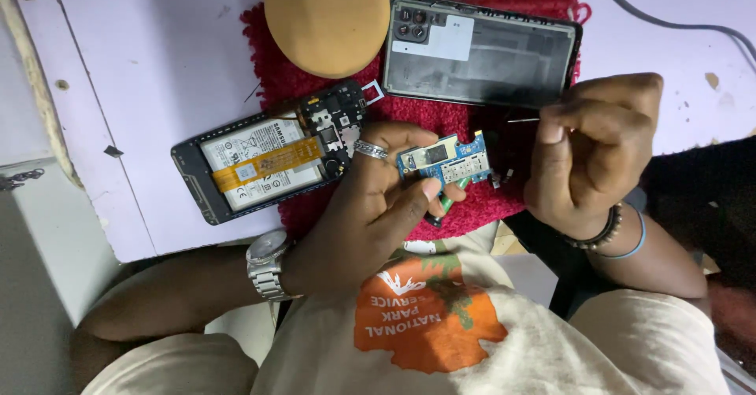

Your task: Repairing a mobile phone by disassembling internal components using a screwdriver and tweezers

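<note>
1. Fingers (429, 194) of the left hand (378, 198) are curled in and pinch a small blue circuit board (445, 161) by its lower edge, thumb underneath and fingertips on top; a silver ring (370, 150) sits on one finger.
2. That board hangs just above a red fuzzy mat (472, 198), between the two hands, its long side roughly level.
3. At the right, the right hand (591, 151) is closed into a loose fist around a thin metal tool (524, 120); only the fine tip shows, poking out to the left past the fingers and stopping short of the board's upper right corner.
4. On the left wrist there is a silver wristwatch (266, 265); on the right wrist a dark bead bracelet (602, 233) and a blue band (634, 245).
5. Left of the left hand lies an opened phone body (260, 166), tilted, with its white battery and an orange flex strip showing; its dark upper end touches the mat, the rest lies on the pale tabletop (157, 48).
6. Beyond the hands, a black phone back cover (480, 52) lies inside-up on the mat.
7. Beside that cover, to its left, a round tan pad (327, 17) overlaps the mat's far edge.
8. A dark cable (669, 23) crosses the table's far right corner.
</note>
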